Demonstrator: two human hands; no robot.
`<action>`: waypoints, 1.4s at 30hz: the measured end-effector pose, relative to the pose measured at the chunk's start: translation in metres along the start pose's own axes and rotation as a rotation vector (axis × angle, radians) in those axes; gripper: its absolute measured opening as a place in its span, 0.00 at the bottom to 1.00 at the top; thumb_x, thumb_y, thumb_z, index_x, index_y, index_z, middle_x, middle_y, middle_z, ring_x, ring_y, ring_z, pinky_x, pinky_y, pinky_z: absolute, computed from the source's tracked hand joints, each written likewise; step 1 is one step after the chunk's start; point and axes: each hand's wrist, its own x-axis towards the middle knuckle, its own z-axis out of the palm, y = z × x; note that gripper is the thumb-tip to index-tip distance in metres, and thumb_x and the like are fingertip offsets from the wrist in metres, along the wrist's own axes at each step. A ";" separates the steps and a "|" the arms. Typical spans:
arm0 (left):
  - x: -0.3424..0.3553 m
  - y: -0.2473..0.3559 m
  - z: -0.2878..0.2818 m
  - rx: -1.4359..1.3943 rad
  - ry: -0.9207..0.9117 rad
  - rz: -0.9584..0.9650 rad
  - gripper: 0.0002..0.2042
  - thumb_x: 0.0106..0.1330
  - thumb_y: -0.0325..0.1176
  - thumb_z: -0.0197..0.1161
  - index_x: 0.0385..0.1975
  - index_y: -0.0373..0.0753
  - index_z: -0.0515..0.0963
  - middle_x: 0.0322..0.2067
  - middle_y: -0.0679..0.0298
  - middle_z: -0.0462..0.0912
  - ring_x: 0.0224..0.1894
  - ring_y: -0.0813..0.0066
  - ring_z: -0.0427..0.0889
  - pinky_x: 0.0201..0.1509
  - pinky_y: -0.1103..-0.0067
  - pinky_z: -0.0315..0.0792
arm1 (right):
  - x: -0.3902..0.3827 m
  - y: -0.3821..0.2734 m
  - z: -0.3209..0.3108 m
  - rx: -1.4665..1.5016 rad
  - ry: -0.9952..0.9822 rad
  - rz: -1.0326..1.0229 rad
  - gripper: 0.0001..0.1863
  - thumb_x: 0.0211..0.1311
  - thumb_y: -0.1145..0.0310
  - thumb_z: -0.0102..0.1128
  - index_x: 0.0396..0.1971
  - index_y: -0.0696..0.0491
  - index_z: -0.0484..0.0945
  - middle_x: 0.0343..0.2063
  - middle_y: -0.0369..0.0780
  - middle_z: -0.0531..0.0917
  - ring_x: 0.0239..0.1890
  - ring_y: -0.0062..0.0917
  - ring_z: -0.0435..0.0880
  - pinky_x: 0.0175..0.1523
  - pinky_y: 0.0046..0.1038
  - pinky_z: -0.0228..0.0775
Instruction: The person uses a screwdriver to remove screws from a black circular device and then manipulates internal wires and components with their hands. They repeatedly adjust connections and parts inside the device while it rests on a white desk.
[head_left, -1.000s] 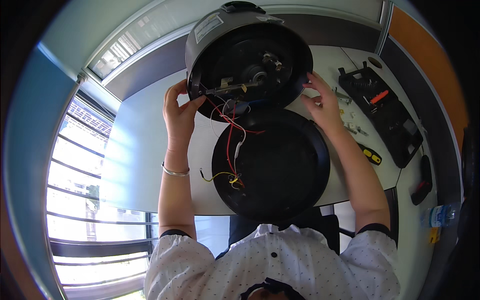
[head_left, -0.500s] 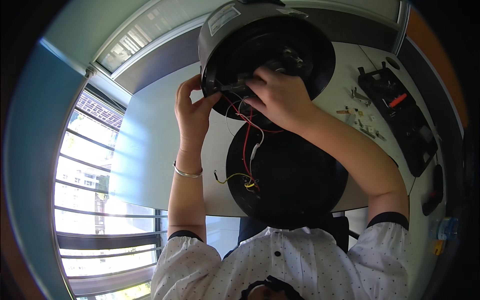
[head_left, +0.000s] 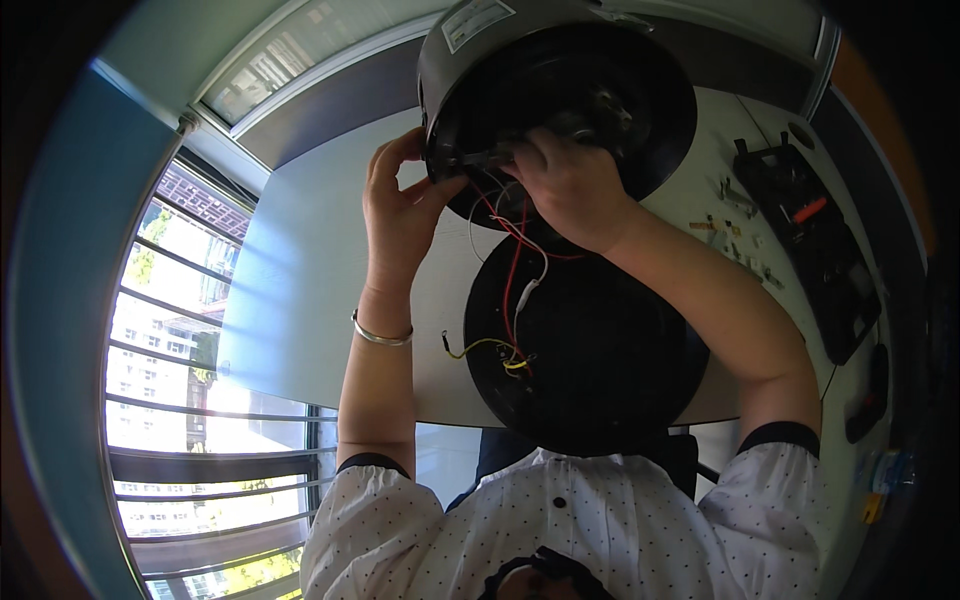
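Observation:
A grey, pot-shaped appliance (head_left: 465, 65) lies tilted at the back of the table, its black underside facing me with metal fittings inside. My left hand (head_left: 400, 205) grips its left rim, thumb at the lower edge. Inside that underside, the bent fingers of my right hand (head_left: 570, 180) are closed near a metal bar; what they hold is hidden. Red, white and yellow wires (head_left: 515, 280) hang from the underside down to a round black base plate (head_left: 590, 370) lying in front of it.
At the right lie small metal parts (head_left: 740, 240) and an open black case (head_left: 830, 250) with an orange piece in it, with a dark tool (head_left: 865, 400) beyond. A plastic bottle (head_left: 885, 470) is at the far right edge. A bright barred window (head_left: 170, 380) fills the left.
My right hand has left the appliance's right rim and moved left into the underside, its fingers more curled. The whole view has shifted slightly, with the appliance now higher and further right in the picture.

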 end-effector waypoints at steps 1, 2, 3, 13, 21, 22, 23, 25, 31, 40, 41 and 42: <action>0.000 -0.001 0.000 0.022 0.006 0.005 0.25 0.46 0.22 0.68 0.48 0.36 0.71 0.44 0.64 0.70 0.48 0.74 0.72 0.47 0.76 0.77 | 0.000 0.000 0.001 0.001 0.011 0.001 0.08 0.48 0.68 0.64 0.23 0.55 0.75 0.21 0.35 0.75 0.19 0.20 0.77 0.19 0.18 0.69; 0.000 -0.001 0.001 0.042 0.014 0.011 0.25 0.46 0.22 0.68 0.48 0.36 0.71 0.44 0.64 0.70 0.48 0.75 0.72 0.47 0.76 0.77 | 0.000 0.001 0.002 0.010 0.024 -0.011 0.07 0.48 0.69 0.62 0.23 0.55 0.75 0.21 0.36 0.74 0.18 0.20 0.77 0.19 0.18 0.69; 0.000 0.000 0.001 0.047 0.024 0.011 0.26 0.45 0.22 0.68 0.48 0.36 0.71 0.44 0.64 0.70 0.48 0.75 0.72 0.47 0.76 0.77 | 0.000 0.003 0.003 0.020 0.037 -0.024 0.06 0.48 0.70 0.60 0.23 0.55 0.74 0.20 0.36 0.74 0.17 0.20 0.77 0.18 0.18 0.68; 0.000 -0.004 0.001 -0.153 0.067 -0.040 0.24 0.44 0.23 0.70 0.45 0.37 0.73 0.43 0.64 0.71 0.47 0.74 0.72 0.44 0.76 0.75 | 0.009 -0.006 -0.006 0.069 0.027 0.034 0.08 0.48 0.70 0.64 0.26 0.55 0.75 0.25 0.37 0.77 0.18 0.26 0.78 0.20 0.23 0.69; -0.002 0.003 0.000 -0.073 0.114 -0.046 0.25 0.44 0.21 0.68 0.46 0.39 0.73 0.43 0.65 0.72 0.47 0.73 0.73 0.49 0.76 0.74 | 0.011 -0.010 -0.007 0.047 -0.022 0.019 0.08 0.50 0.71 0.63 0.29 0.55 0.75 0.28 0.38 0.79 0.23 0.31 0.80 0.25 0.25 0.72; -0.003 0.004 -0.001 -0.045 0.127 -0.036 0.25 0.44 0.21 0.68 0.46 0.39 0.73 0.44 0.65 0.72 0.47 0.73 0.73 0.49 0.76 0.74 | 0.011 -0.010 -0.007 0.046 -0.019 0.016 0.08 0.51 0.71 0.63 0.29 0.55 0.75 0.28 0.38 0.79 0.23 0.31 0.80 0.25 0.25 0.72; -0.004 0.003 -0.001 -0.018 0.132 -0.027 0.24 0.44 0.21 0.68 0.46 0.39 0.73 0.44 0.64 0.72 0.47 0.72 0.73 0.49 0.76 0.74 | 0.010 -0.010 -0.007 0.049 -0.035 0.017 0.08 0.51 0.70 0.63 0.30 0.55 0.75 0.28 0.38 0.79 0.24 0.31 0.80 0.25 0.25 0.72; -0.003 0.000 -0.001 0.025 0.152 0.014 0.24 0.44 0.21 0.67 0.46 0.39 0.73 0.44 0.63 0.72 0.47 0.69 0.73 0.49 0.75 0.75 | 0.010 -0.010 -0.007 0.055 -0.068 0.019 0.09 0.51 0.70 0.63 0.31 0.55 0.75 0.29 0.39 0.79 0.24 0.31 0.80 0.25 0.26 0.72; -0.004 -0.003 -0.001 0.036 0.172 0.055 0.24 0.43 0.24 0.68 0.44 0.36 0.72 0.42 0.60 0.73 0.47 0.63 0.73 0.49 0.74 0.74 | 0.034 -0.024 -0.033 0.165 -0.172 0.178 0.16 0.49 0.71 0.62 0.39 0.59 0.74 0.36 0.41 0.78 0.21 0.25 0.78 0.25 0.22 0.70; -0.004 -0.005 0.002 0.043 0.232 0.113 0.23 0.41 0.25 0.68 0.42 0.36 0.74 0.39 0.60 0.74 0.44 0.61 0.72 0.46 0.72 0.70 | 0.081 -0.032 -0.034 1.247 -0.511 1.058 0.15 0.49 0.76 0.58 0.40 0.61 0.76 0.30 0.36 0.80 0.15 0.13 0.71 0.16 0.12 0.53; -0.004 -0.006 0.002 0.048 0.241 0.116 0.23 0.41 0.25 0.68 0.42 0.36 0.74 0.39 0.60 0.74 0.45 0.61 0.72 0.47 0.72 0.70 | 0.081 -0.031 -0.031 1.240 -0.490 1.090 0.14 0.50 0.76 0.59 0.39 0.60 0.76 0.28 0.35 0.80 0.16 0.13 0.71 0.16 0.11 0.53; -0.004 -0.007 0.003 0.053 0.250 0.120 0.23 0.41 0.25 0.68 0.42 0.36 0.74 0.39 0.60 0.74 0.45 0.61 0.72 0.47 0.72 0.69 | 0.082 -0.031 -0.030 1.231 -0.467 1.120 0.13 0.50 0.76 0.59 0.38 0.60 0.77 0.27 0.34 0.80 0.16 0.12 0.71 0.16 0.11 0.53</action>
